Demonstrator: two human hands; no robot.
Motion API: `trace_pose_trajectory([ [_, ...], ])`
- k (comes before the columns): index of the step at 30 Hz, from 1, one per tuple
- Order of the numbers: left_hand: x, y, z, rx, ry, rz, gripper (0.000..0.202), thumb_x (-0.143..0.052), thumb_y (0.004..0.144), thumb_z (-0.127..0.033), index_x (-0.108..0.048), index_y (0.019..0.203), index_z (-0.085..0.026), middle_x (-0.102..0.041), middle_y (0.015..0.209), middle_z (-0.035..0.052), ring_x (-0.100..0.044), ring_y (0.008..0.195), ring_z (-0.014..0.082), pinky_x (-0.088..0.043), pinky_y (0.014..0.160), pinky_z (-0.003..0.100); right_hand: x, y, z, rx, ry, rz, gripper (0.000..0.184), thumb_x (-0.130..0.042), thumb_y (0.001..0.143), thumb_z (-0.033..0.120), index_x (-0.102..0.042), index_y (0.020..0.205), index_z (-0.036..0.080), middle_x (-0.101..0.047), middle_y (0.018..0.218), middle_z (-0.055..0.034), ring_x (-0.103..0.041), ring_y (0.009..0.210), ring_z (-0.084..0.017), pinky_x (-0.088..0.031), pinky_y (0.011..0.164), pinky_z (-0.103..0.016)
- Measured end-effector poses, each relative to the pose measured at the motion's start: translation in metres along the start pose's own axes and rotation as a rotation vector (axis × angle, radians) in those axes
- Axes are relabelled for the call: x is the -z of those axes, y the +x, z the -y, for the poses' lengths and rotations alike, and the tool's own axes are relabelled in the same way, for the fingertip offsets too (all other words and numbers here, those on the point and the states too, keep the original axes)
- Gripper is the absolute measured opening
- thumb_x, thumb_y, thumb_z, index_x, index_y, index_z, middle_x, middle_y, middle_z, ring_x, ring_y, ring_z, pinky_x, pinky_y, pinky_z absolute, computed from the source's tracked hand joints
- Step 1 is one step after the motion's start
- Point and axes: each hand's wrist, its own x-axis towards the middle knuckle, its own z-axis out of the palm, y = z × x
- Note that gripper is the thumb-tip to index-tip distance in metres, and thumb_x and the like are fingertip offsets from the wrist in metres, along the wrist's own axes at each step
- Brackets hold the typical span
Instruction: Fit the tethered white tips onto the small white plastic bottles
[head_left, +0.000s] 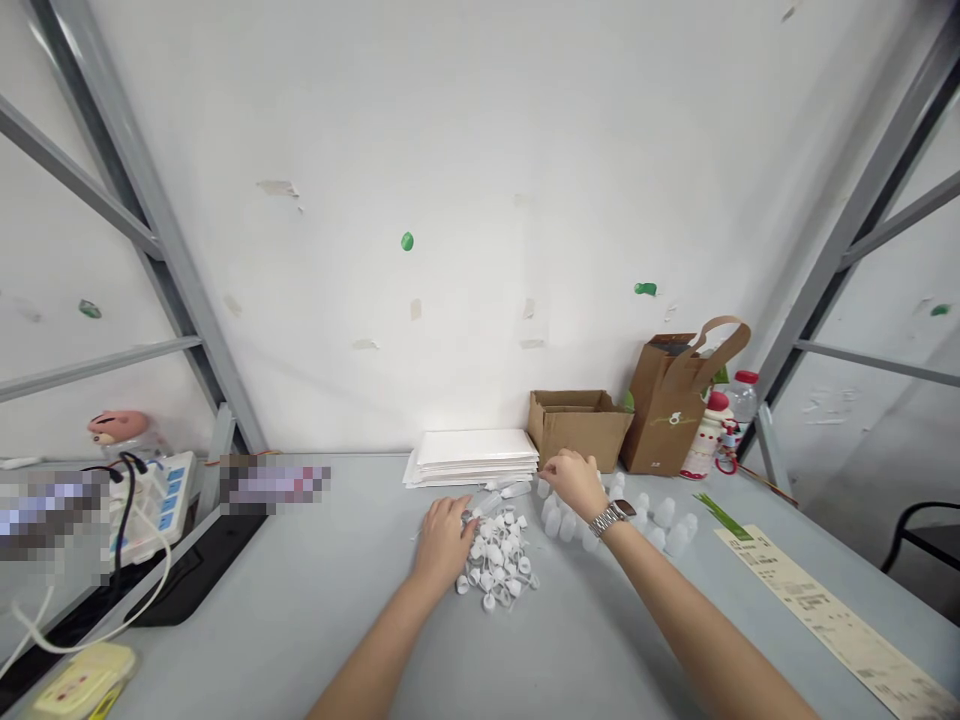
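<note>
A pile of small white caps lies on the grey table in front of me. At its left edge is my left hand, fingers curled and thumb touching the caps; whatever the fingertips hold is hidden. Behind the pile lie a few clear, slim pieces. My right hand, with a metal-band watch on its wrist, is closed in a pinch over a group of small translucent bottles. What this pinch contains is too small to make out. More translucent bottles stand to the right of the wrist.
White flat sheets are stacked against the wall, beside an open cardboard box and a brown paper bag. A long paper strip lies on the right. Leftward are a power strip with cables and a yellow case.
</note>
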Motion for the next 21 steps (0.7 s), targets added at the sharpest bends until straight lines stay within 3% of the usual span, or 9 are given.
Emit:
trace_pose_trajectory([
  [8,0.001,-0.001,-0.001,0.022,-0.053,-0.014,0.021,-0.047,0.077,-0.024,-0.064,0.089,-0.018,-0.059,0.089,0.0078,-0.051,0.091,0.0216,-0.037,0.082,0.034,0.006,-0.04,0.033,0.127,0.119,-0.209,0.029,-0.036,0.09,0.031,-0.062,0.091,0.017,-0.061,0.079,-0.0066,-0.055,0.078,-0.018,-0.03,0.075,-0.033],
  [15,0.008,0.004,0.003,0.117,-0.156,-0.037,0.012,-0.047,0.076,-0.018,-0.058,0.071,-0.018,-0.063,0.079,0.0039,-0.057,0.079,0.0169,-0.041,0.072,0.027,-0.003,-0.069,0.055,0.203,0.37,-0.184,0.026,-0.038,0.09,0.033,-0.051,0.109,0.022,-0.057,0.093,-0.0052,-0.056,0.075,-0.017,-0.039,0.08,-0.035],
  [21,0.018,0.002,-0.002,0.141,-0.236,-0.067,0.015,-0.039,0.08,-0.019,-0.054,0.077,-0.021,-0.066,0.081,0.0029,-0.059,0.077,0.0165,-0.041,0.068,0.026,-0.009,-0.072,0.055,0.15,0.483,-0.113,0.033,-0.039,0.089,0.034,-0.043,0.12,0.025,-0.054,0.101,-0.0061,-0.057,0.076,-0.016,-0.043,0.08,-0.036],
])
